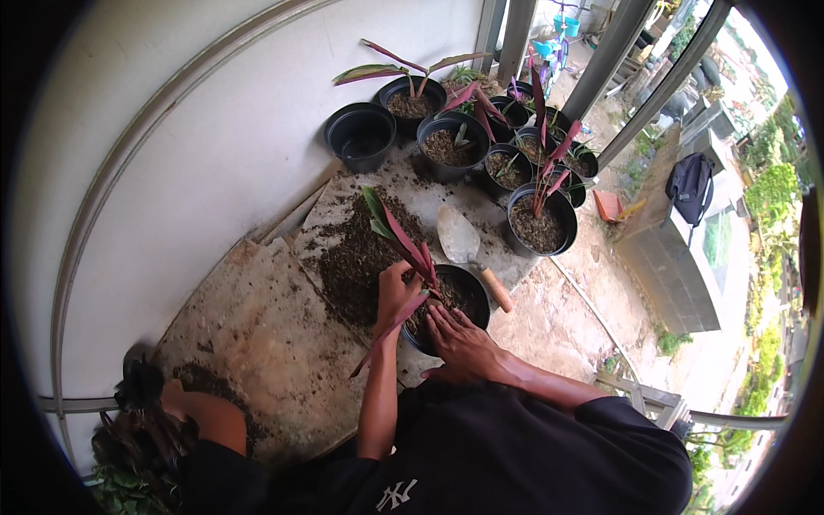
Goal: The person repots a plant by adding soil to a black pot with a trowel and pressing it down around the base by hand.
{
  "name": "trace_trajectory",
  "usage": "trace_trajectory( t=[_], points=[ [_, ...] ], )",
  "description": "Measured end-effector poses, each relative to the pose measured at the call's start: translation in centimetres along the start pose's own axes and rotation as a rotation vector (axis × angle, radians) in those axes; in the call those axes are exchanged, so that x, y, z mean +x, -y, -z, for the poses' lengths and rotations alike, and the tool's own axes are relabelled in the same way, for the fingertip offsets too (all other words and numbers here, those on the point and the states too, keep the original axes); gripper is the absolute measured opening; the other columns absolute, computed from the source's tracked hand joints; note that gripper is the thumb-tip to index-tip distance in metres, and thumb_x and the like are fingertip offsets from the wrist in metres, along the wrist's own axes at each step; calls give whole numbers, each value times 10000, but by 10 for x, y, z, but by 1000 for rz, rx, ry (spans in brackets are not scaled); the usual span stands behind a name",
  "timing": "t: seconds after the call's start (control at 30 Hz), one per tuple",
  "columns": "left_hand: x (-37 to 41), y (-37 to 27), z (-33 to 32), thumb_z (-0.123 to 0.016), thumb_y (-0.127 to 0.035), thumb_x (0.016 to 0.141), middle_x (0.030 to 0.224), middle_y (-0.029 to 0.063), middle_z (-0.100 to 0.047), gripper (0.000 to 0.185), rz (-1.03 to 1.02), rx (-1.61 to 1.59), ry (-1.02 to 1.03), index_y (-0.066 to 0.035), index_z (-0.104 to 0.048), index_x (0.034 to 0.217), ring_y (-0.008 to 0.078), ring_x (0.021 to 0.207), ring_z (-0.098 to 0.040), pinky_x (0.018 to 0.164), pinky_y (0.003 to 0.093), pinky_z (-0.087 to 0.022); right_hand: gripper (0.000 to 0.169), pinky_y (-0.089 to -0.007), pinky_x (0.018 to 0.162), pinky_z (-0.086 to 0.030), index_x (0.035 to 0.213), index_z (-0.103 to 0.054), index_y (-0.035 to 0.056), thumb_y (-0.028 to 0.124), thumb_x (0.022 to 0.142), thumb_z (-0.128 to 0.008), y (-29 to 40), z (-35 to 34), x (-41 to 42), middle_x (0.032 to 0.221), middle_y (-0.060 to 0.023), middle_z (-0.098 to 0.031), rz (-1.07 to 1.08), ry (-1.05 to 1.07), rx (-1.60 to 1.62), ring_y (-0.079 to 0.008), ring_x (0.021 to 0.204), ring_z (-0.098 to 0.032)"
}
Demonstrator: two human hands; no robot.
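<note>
A black plastic pot [479, 290] filled with soil stands in front of me. In it grows a young plant [412, 248] with long dark red and green leaves. My left hand [398, 290] is at the plant's left side, fingers curled around the base of its stem. One lower leaf [389, 331] droops across my left wrist. My right hand [460, 338] lies palm down over the near side of the pot, holding nothing, fingertips on the soil [454, 296] by the stem. A trowel [458, 235] with a wooden handle rests just beyond the pot.
Loose dark soil [360, 264] is heaped on the worn board [270, 322]. Beyond stand an empty black pot [360, 138] and several potted plants [541, 222]. At lower left, another person's arm [215, 415] is beside dark, leafy plants [141, 444]. A white wall [161, 161] bounds the left.
</note>
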State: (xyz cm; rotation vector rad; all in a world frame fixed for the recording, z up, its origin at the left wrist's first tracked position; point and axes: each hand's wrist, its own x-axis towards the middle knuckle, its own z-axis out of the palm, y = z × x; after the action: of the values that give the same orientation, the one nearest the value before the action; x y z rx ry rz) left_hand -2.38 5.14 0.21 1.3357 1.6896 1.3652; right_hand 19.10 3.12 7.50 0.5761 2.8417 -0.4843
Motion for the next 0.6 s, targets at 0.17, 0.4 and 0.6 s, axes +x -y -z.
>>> trace_trajectory(
  t=[0.17,0.4,0.6],
  points=[
    [1,-12,-2,-733,-54,886,892,202,-744,132,-28,-31,-50,14,-746,999,401,849,-735,762,411,-546,1194,-522,1328,-213,1598,-274,-181,774,943,-566,11,-4,0,1695,-356,-282,83,-34,62,-437,1621,-249],
    [1,11,-4,-739,-41,868,887,222,-728,148,13,-29,-39,23,-737,1001,426,855,-724,747,424,-539,1189,-501,1334,-205,1599,-272,-177,793,959,-523,13,-4,12,1677,-370,-302,105,-6,69,-447,1614,-258],
    [1,12,-3,-742,-30,870,931,217,-752,174,8,-13,-48,33,-750,1032,395,880,-747,785,414,-556,1142,-524,1308,-270,1567,-323,-202,732,961,-578,-5,9,-4,1673,-373,-318,130,-25,170,-457,1599,-294]
  ],
)
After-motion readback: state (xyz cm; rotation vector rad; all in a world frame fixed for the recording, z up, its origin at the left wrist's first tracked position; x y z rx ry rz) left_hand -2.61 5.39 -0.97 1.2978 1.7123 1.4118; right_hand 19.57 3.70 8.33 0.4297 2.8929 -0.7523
